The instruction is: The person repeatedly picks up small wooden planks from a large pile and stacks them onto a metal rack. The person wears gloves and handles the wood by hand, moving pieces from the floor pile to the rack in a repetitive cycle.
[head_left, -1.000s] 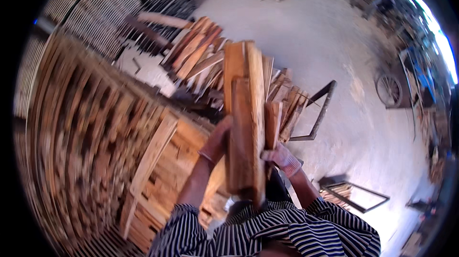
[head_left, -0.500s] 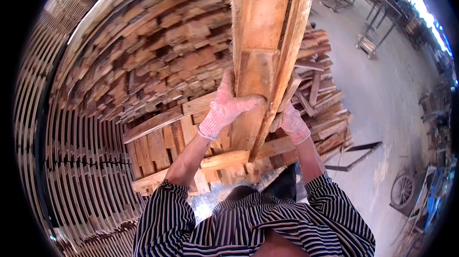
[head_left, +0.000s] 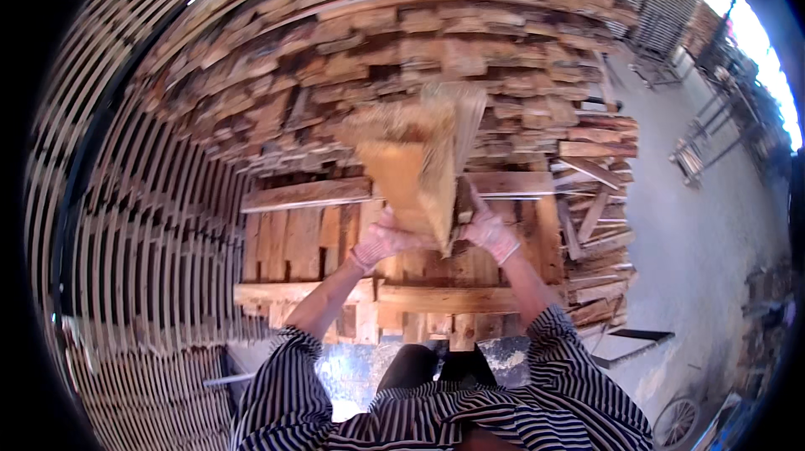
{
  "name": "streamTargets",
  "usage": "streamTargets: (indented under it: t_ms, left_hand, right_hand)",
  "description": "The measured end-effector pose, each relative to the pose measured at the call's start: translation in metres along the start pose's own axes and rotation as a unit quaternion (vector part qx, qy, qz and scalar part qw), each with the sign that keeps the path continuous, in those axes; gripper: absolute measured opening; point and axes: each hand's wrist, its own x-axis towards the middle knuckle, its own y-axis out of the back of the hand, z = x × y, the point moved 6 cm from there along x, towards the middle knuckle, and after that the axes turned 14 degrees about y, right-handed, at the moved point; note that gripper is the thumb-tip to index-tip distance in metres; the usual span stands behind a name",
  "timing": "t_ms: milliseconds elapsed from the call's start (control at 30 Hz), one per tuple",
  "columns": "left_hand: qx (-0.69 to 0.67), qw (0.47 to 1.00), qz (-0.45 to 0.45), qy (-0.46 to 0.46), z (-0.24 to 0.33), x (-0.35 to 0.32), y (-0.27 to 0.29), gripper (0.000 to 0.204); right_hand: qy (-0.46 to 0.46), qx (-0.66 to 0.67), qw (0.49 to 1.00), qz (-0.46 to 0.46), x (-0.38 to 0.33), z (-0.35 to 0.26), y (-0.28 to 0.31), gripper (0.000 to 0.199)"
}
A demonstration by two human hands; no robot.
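Several rough wooden boards (head_left: 398, 178) are held up in a bundle between my two hands, their far ends raised and blurred by motion. My left hand (head_left: 386, 240), in a pinkish knitted glove, grips the bundle's left side near its lower end. On the opposite side, my right hand (head_left: 489, 229), gloved alike, is closed against the boards. Most of its fingers are hidden behind the wood. Beneath the bundle lies a low layer of planks (head_left: 293, 246) with long crosswise boards (head_left: 306, 293) over it.
A tall stack of wood pieces (head_left: 335, 57) rises beyond my hands. Slatted timber stacks (head_left: 142, 241) stand at the left. Loose offcuts (head_left: 595, 208) pile up at the right, beside the concrete floor (head_left: 671, 258). A spoked wheel (head_left: 675, 422) is at the lower right.
The bundle has tipped from lying lengthwise away from me to pointing up with its ends toward my view. My hands still grip it, and the view has turned.
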Motion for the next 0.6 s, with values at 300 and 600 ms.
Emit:
streamTargets:
  t_ms: [300,600]
  left_hand:
    - [0.414,0.836,0.326,-0.154,0.063,-0.121,-0.104,0.081]
    - [0.152,0.908,0.387,0.039,0.040,-0.270,0.052,0.069]
  right_hand:
    - [0.211,0.032,0.973,-0.093,0.040,-0.115,-0.050,0.119]
    - [-0.100,0.126,0.987,-0.007,0.033,-0.041,-0.277,0.087]
